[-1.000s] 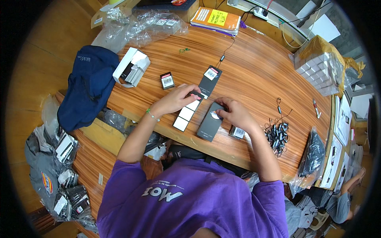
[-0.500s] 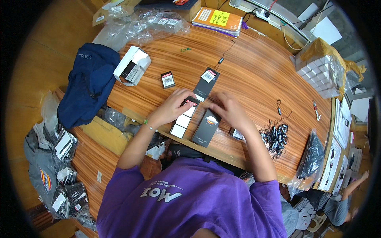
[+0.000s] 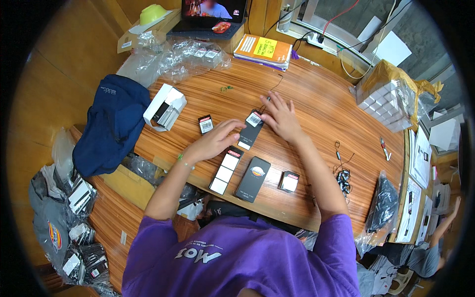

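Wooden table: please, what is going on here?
A person in a purple shirt has both hands open over the table. The right hand is at the corded end of a dark tag; the left hand is at its left side. Contact is unclear. A label strip and a dark block lie nearer the person.

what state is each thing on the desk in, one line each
left hand: open, fingertips near the corded tag
right hand: open, fingers spread by the cord
corded tag: lying flat, cord attached
white box: open, cards inside
black cords: tangled heap
orange notebook: closed
screen: lit
blue bag: slumped
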Available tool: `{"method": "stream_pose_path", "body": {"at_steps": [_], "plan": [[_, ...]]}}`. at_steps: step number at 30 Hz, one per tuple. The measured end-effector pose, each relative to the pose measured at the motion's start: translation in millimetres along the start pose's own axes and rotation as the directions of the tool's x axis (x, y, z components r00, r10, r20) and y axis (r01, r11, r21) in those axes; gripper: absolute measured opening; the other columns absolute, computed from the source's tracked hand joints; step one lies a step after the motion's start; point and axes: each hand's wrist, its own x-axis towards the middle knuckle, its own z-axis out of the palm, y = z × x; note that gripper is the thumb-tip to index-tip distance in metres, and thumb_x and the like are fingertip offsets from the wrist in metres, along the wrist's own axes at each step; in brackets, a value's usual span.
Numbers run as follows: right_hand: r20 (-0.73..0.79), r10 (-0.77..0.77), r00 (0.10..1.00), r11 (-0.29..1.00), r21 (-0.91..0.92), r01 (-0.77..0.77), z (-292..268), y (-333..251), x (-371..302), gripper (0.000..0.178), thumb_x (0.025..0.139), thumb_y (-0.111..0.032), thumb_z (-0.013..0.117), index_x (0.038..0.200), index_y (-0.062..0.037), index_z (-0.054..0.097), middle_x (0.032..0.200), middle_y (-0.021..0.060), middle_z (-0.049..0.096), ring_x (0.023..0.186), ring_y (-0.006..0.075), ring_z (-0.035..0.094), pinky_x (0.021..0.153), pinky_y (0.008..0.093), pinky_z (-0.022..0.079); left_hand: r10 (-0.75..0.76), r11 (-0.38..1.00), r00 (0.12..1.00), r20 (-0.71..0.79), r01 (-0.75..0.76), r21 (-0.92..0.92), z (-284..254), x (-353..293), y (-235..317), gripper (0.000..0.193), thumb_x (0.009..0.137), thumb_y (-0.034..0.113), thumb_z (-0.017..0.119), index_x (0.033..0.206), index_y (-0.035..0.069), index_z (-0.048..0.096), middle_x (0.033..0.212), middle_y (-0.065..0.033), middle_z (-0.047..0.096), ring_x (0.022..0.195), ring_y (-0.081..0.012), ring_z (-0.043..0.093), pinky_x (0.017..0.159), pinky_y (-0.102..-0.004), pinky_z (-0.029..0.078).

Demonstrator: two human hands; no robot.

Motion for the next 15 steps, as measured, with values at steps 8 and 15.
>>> {"method": "stream_pose_path", "body": {"at_steps": [8,15], "plan": [[0.104,0.118,0.987,0.984,-0.145,-0.103,-2,76,44,0.062,0.091,-0.051,0.032,0.138,-0.0115,0.030,0.146,0.0047,0.024,0.135,0.0212,0.018,0.106,0.0581,0.011,0.014,0.870,0.949,0.316,-0.167,0.464,7,58,-12,0.054,0.074,0.019,0.067,0.124,0.009,0.049,0.140,-0.0136,0.033,0.130,-0.0303,0.029,0.106,-0.0434,0.024],[0.117,0.131,0.984,0.979,-0.171,-0.110,-11,108,36,0.064,0.090,-0.054,0.031,0.138,-0.0128,0.030,0.146,0.0048,0.023,0.136,0.0221,0.017,0.106,0.0566,0.011,0.107,0.885,0.941,0.321,-0.237,0.401,22,76,-12,0.058,0.072,0.019,0.070,0.124,0.008,0.048,0.137,-0.0164,0.034,0.128,-0.0313,0.031,0.106,-0.0428,0.025]]}}
